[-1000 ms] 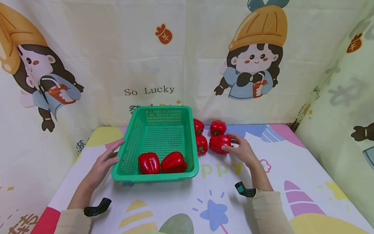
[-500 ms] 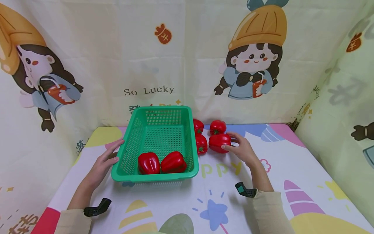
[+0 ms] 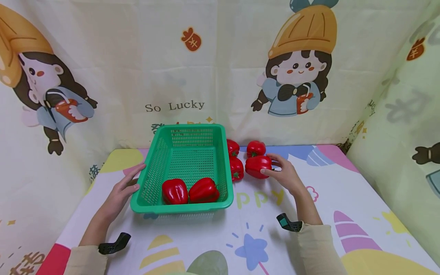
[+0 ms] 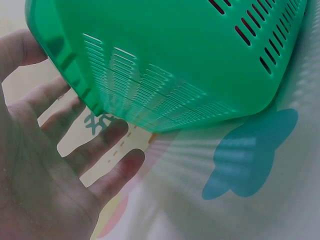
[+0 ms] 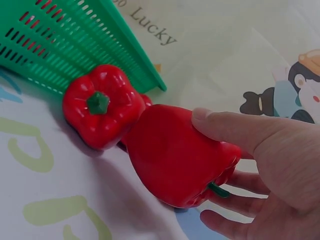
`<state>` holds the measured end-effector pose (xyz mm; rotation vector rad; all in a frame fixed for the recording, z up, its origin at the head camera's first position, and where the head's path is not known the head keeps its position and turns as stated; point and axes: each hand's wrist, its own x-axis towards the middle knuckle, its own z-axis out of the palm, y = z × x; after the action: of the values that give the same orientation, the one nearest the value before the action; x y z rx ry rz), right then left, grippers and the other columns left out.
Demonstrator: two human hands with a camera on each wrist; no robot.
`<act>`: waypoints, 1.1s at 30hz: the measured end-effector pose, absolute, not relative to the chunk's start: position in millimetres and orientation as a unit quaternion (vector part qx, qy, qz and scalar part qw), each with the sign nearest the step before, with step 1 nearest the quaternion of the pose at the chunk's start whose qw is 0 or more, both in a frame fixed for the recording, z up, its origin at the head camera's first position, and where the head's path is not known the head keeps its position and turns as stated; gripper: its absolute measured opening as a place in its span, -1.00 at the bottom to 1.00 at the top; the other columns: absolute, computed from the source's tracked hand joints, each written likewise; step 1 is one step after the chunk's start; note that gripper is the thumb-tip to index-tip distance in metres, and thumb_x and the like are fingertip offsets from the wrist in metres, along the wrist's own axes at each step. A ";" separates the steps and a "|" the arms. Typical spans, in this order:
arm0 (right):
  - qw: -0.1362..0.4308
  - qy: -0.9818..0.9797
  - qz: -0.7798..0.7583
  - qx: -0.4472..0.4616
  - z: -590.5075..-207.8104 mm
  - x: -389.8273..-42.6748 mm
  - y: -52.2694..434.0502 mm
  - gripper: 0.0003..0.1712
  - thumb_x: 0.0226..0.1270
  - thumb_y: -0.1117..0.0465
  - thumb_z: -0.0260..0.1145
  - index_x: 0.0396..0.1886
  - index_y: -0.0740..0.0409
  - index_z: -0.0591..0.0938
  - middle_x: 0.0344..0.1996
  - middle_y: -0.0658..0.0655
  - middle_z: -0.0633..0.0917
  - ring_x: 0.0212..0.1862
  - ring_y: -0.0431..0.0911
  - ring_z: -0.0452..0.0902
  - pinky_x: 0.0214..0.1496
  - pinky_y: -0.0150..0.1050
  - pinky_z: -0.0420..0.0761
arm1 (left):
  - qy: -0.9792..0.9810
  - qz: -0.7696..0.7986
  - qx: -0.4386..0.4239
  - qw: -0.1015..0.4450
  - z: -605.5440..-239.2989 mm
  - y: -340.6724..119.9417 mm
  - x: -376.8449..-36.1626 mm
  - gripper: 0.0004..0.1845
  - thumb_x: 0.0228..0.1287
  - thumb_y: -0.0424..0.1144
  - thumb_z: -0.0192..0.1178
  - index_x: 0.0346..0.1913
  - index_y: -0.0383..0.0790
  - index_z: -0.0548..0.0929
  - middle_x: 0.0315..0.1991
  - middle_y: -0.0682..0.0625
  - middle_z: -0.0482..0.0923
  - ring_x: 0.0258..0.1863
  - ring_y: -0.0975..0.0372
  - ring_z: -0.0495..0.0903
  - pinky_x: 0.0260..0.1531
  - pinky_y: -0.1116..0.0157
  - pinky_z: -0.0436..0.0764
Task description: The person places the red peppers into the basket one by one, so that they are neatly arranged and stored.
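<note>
A green plastic basket [image 3: 192, 208] stands on the table with two red bell peppers, the left one [image 3: 175, 191] and the right one [image 3: 204, 190], at its near end. My left hand [image 3: 121, 193] touches the basket's left rim, fingers fairly straight in the left wrist view. To the basket's right, my right hand [image 3: 285, 173] holds another red bell pepper [image 5: 175, 155] between thumb and fingers, near its green stem. Close by it lie more red bell peppers: one behind [image 3: 256, 148], and two beside the basket, a nearer one [image 5: 102, 107] and a farther one [image 3: 233, 147], partly hidden.
A patterned cloth [image 3: 206, 236] covers the table. Behind the table's far edge hangs a printed curtain [image 3: 237, 76], with more cloth on both sides. Each wrist carries a small black camera mount, the left one [image 3: 115, 244] and the right one [image 3: 288, 223].
The bell pepper in my right hand has shifted very slightly up in the head view, closer to the pepper behind it. My left hand and the basket stay where they were.
</note>
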<state>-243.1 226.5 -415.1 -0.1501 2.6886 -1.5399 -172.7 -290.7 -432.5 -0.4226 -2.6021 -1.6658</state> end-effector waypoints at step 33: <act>0.013 0.863 -0.503 -0.047 -407.7 -240.3 224.6 -0.10 0.12 -0.07 0.45 0.44 -0.04 0.29 0.37 0.20 0.37 0.36 0.20 0.28 0.08 0.08 0.60 | -0.830 -0.538 -0.146 0.016 -434.1 -291.9 -173.0 -0.45 0.54 -0.15 -0.20 0.53 0.04 0.09 0.55 0.14 -0.02 0.22 0.52 0.24 0.10 0.38 0.33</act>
<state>-240.3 224.6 -407.7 -0.1451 2.6893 -1.5669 -173.0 -291.9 -434.1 -0.4548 -2.5813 -1.6744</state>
